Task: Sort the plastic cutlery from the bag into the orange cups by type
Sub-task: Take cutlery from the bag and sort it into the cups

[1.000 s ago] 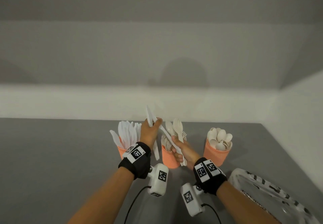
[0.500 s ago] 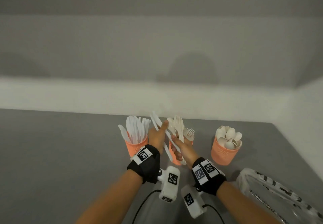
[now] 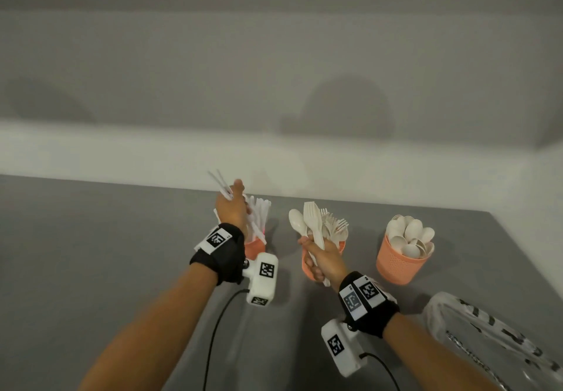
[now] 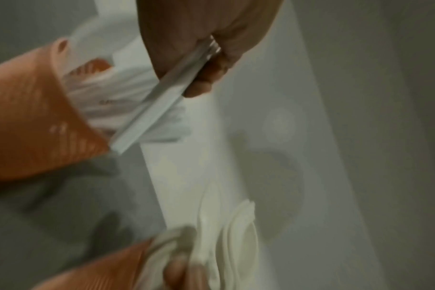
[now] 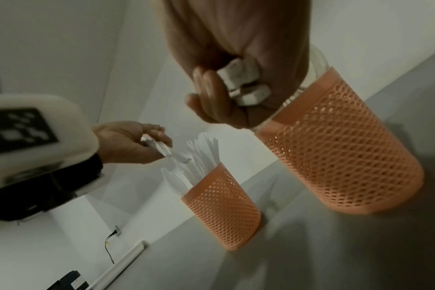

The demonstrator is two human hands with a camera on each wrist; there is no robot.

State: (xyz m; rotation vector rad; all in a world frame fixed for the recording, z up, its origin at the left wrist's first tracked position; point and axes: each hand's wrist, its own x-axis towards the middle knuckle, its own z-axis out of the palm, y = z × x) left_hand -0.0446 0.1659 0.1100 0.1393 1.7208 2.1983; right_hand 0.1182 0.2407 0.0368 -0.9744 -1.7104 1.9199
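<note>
Bag [image 3: 499, 342]: near right on the desk [image 3: 91, 253], source of cutlery.
Right hand [image 3: 324, 261]: fingers clasp a spoon and forks [image 3: 313, 223] before the middle cup [image 3: 307, 264], awaiting sorting.
Left hand [image 3: 233, 210]: fingers pinch knives [image 3: 220, 182] above the left cup [image 3: 255, 246], probably for dropping in.
Far right cup [image 3: 400, 261]: holds spoons.

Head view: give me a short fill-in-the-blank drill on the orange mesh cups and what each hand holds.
1. The left hand grips white plastic knives over the ____ orange mesh cup.
2. The right hand holds white plastic forks and one white plastic ____.
3. The rightmost orange mesh cup holds only ____.
4. The clear plastic bag lies at the table's near ____ corner.

Missing words: leftmost; spoon; spoons; right
</note>
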